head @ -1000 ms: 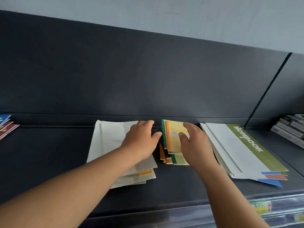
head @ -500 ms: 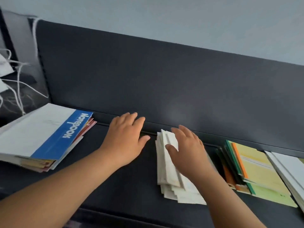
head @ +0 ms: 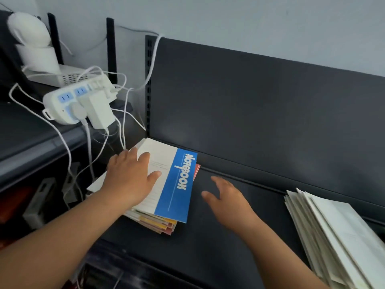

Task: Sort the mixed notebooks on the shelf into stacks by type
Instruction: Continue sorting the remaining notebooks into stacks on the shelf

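L grip (head: pixel 129 180) lies flat, fingers straight & spread, palm down on the white half of the top notebook (head: pixel 179 184), the one w/ the blue "NOTEBOOK" band; it holds nothing, just presses. That book caps a mixed stack (head: pixel 160 223) w/ yellow, orange & red edges showing at its 5 o'clock corner, on the dark shelf (head: pixel 239 236), approx 9 o'clock of view centre. R grip (head: pixel 229 199) is also spread wide, empty, over bare shelf at 3 o'clock of the stack; can't tell if it touches the shelf. Fanned pile of white notebooks (head: pixel 333 232) lies well apart at 4 o'clock. White power strip (head: pixel 68 101) w/ plugs & cables at 10 o'clock.
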